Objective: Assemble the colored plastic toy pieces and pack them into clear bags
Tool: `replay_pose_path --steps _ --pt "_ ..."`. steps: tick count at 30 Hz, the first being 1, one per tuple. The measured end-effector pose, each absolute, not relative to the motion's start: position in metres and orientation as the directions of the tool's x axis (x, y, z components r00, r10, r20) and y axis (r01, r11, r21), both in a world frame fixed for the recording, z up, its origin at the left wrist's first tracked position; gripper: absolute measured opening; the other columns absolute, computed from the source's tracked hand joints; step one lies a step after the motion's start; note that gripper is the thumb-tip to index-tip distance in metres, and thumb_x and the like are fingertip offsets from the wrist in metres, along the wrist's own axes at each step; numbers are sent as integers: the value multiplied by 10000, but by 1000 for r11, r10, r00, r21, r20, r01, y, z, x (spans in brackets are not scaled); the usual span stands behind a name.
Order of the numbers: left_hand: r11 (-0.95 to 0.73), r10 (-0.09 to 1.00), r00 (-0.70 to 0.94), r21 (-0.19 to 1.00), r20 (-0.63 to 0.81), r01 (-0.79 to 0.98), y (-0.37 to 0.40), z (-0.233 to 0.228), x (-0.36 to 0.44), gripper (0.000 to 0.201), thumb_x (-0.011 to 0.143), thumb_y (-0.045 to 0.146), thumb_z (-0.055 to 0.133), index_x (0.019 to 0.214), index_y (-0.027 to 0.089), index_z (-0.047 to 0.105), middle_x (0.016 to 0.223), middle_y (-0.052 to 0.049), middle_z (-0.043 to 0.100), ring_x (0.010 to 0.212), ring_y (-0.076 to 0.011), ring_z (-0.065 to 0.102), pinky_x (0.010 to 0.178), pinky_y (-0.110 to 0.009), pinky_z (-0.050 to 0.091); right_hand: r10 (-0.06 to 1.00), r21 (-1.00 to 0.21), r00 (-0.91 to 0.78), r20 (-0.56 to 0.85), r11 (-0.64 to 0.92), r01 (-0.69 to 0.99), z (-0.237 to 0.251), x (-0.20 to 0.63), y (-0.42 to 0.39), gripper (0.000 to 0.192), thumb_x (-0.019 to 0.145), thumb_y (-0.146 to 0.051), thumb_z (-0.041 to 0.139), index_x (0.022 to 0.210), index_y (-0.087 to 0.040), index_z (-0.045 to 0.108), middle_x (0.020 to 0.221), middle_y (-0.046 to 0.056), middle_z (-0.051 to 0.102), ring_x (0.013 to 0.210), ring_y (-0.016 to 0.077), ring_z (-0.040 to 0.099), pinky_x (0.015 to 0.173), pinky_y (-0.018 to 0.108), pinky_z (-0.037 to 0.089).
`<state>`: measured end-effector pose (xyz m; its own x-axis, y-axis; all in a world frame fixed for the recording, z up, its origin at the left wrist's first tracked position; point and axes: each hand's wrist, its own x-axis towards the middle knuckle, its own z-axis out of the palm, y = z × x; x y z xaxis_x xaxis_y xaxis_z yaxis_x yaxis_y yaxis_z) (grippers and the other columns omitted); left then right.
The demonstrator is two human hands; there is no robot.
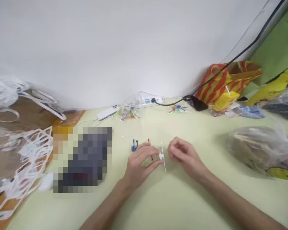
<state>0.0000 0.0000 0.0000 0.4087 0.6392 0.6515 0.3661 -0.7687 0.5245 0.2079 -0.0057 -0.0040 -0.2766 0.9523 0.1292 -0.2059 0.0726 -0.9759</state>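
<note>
My left hand (139,163) pinches a thin white disc-like piece (164,163) by a small white knob on its left side, between thumb and fingertips. The piece is upright and seen edge-on, so its face is hidden. Just right of it, apart from the piece, is my right hand (187,158), with fingers curled and the thumb pressed to them; whatever they hold, if anything, is hidden. Small arrow-tipped plastic pieces lie behind my left hand: a blue one (133,147), a black one (137,142) and a red one (148,140). A bit of green shows under that hand.
Clear bags of coloured pieces (129,113) (179,109) lie near a white power strip (146,101) by the wall. A pixelated dark object (86,159) and white hangers (36,153) are left. On the right are a plastic bag (254,150), a striped bag (211,84) and a yellow carton (227,101).
</note>
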Motion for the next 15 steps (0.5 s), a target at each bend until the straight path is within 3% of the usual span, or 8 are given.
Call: replay_pose_path --steps 2,4,7,11,15 --pt "-747 663 445 497 602 441 3 -1 1 215 894 219 732 1089 220 641 990 -16 758 920 -161 709 1050 -420 469 973 -974 -52 225 226 14 0 231 1 281 981 -419 581 795 -214 526 671 -30 480 585 128 423 549 269 336" --pt "-728 682 477 455 554 512 5 -3 2 198 920 229 699 1108 227 637 1019 -18 760 956 -172 707 1096 -451 425 937 -900 37 347 321 296 2 251 9 249 982 -383 583 803 -213 553 701 -10 528 629 145 459 589 287 360" --pt "-707 699 523 364 488 606 9 -5 4 139 948 232 653 1088 233 649 986 -12 766 996 -191 701 1144 -496 361 866 -609 -201 457 470 639 0 272 18 171 981 -345 578 869 -219 600 774 22 623 735 190 536 716 340 415" --pt "-668 731 534 284 425 688 13 -9 8 119 951 209 634 1060 236 671 1009 -20 765 1100 -226 669 1191 -547 276 823 -346 -443 356 556 755 -8 279 24 186 922 -371 665 1043 -233 635 1023 78 690 961 267 574 837 407 445" --pt "-638 754 519 261 403 724 18 -12 8 139 943 219 645 1077 236 678 1079 -27 758 1133 -240 651 1204 -574 238 831 -286 -479 284 550 785 -15 274 24 172 902 -304 681 1057 -239 645 1099 86 672 999 276 561 845 417 453"
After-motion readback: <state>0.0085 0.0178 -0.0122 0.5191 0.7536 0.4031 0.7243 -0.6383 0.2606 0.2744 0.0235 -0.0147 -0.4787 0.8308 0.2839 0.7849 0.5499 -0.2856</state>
